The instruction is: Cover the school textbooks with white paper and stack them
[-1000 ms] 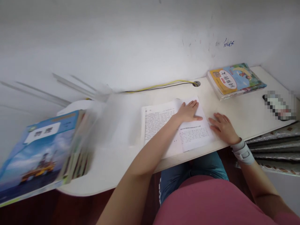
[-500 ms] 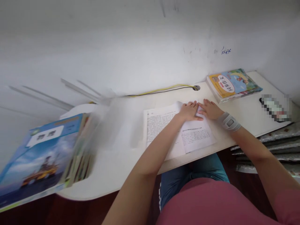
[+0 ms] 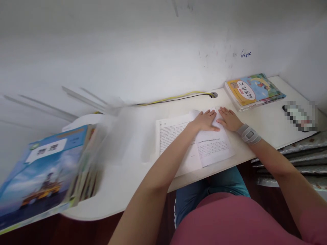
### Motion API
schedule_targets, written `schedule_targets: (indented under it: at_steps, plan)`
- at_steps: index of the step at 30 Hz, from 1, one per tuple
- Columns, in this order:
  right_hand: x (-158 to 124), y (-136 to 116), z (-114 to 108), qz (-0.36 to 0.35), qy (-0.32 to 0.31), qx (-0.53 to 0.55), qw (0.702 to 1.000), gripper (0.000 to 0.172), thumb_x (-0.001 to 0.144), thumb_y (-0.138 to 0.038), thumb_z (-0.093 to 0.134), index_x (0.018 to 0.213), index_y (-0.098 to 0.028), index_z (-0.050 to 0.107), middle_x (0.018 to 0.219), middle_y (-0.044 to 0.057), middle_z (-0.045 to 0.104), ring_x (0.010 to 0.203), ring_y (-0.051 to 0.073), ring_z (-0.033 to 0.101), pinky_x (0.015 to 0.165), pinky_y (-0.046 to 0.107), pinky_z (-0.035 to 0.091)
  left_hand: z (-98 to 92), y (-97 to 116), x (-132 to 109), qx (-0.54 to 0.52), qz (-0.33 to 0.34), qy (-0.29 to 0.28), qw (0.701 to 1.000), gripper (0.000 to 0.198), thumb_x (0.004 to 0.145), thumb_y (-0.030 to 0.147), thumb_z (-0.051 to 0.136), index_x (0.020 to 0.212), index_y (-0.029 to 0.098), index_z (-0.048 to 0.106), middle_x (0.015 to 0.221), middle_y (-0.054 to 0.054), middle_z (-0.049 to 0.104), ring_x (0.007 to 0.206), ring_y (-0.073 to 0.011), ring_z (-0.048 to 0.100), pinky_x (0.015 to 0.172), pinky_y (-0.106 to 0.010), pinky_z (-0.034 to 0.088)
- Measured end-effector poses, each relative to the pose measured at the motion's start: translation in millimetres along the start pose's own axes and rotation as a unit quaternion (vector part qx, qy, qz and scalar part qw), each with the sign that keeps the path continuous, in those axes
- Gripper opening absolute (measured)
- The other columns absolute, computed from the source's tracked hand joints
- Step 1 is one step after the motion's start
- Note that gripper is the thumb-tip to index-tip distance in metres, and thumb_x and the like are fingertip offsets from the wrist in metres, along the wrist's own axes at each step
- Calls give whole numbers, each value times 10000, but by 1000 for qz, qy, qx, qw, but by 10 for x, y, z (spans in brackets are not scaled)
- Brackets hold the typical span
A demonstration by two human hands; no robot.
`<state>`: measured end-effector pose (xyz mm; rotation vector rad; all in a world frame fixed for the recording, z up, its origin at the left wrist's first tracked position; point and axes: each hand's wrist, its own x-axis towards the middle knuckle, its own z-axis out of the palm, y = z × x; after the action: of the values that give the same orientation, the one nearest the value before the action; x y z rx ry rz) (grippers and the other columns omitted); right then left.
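While both hands [image 3: 205, 121] [image 3: 229, 119] lie flat (unclenched), book [image 3: 170, 133] spread wide, pages [image 3: 214, 148] lengthwise toward wall [image 3: 153, 58].

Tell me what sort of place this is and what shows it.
Probably a study corner, whether at home or school I can't tell: a white desk against a wall, an open printed book on it, and book stacks to either side.

I see an open book [image 3: 213, 148] lying on the counter [image 3: 265, 127]. Its white pages carry dark print.
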<state>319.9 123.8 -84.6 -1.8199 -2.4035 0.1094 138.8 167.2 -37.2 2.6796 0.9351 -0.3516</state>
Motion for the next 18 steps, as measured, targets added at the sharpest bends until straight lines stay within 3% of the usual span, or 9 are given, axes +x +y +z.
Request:
schedule_targets:
  at_steps: [11, 18]
  plan:
    - [9, -12, -4, 16, -10, 13, 1000, 702, 942, -524, 274, 1433, -23, 307, 1518, 191, 276, 1408, 280, 254, 1115, 435, 239, -103, -112, -22, 17, 38, -40, 998, 961, 730, 698, 468, 1484, 162, 209, 1559, -147, 193, 1423, -307, 194, 1114, -529, 162]
    - [-1, 14, 2, 1, 2, 52, 999, 720, 916, -571, 306, 1466, -107, 271, 1523, 166, 281, 1402, 313, 259, 1101, 492, 242, -62, -125, 8, 16, 33, -47, 998, 980, 735, 688, 482, 1495, 161, 158, 1571, -143, 123, 1442, -293, 133, 1115, -540, 154]
